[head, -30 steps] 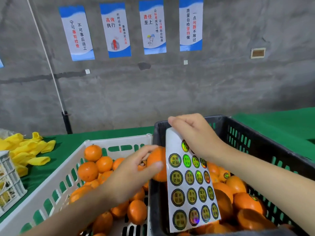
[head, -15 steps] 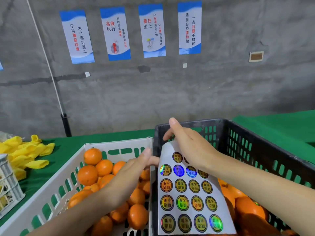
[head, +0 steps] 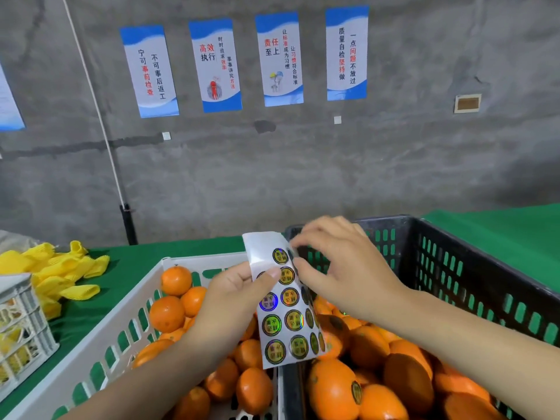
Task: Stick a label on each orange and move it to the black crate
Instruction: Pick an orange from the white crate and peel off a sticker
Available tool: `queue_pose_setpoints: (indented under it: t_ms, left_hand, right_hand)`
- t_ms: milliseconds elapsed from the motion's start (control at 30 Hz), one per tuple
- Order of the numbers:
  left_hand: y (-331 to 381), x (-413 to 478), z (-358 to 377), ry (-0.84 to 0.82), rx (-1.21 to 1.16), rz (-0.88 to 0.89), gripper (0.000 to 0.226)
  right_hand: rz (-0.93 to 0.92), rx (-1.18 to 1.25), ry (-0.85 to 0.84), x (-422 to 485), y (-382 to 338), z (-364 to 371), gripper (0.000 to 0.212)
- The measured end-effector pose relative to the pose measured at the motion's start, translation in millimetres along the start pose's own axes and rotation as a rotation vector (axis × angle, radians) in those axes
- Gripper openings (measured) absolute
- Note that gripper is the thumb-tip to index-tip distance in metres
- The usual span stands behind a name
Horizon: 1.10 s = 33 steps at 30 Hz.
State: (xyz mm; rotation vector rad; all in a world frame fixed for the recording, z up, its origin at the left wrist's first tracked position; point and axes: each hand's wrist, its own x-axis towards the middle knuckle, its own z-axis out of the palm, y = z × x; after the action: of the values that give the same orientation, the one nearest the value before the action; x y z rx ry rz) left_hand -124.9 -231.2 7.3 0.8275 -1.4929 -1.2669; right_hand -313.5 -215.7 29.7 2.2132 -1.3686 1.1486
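A labelled orange (head: 333, 389) lies among others in the black crate (head: 472, 286). The white crate (head: 100, 353) touching it holds more oranges (head: 169, 313). Above their junction, the left hand (head: 233, 301) grips the label sheet (head: 285, 316) under its thumb, and the right hand (head: 342, 268) pinches the sheet's upper right edge. Yellow foam nets (head: 60, 268) lie on the green table (head: 136, 256) behind.

This is a fruit-packing workshop. A bare concrete wall (head: 303, 177) carries a row of workplace slogan posters (head: 221, 65). A table (head: 500, 231) under green cloth bears a white crate (head: 100, 353) and a black crate (head: 485, 283) full of oranges (head: 175, 280), a sheet of labels (head: 285, 313) above them and yellow foam sleeves (head: 66, 268) nearby.
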Motion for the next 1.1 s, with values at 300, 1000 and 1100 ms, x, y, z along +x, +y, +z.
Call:
queue_pose_setpoints:
  t_ms: [300,1000,1100]
  left_hand:
    - [-2,-2,-5,-0.058,0.128,0.138,0.028]
    - [-7,-5,-6,-0.164,0.287,0.256,0.028]
    - [-4,-6,-4,-0.175,0.214,0.209,0.029]
  right_hand:
    - [-0.077,0.091,-0.007,-2,-8,-2,0.038]
    - [-0.126,0.214,0.048,0,-2,-3,0.018]
    - [0.015,0.316,0.12,3,-3,-4,0.018]
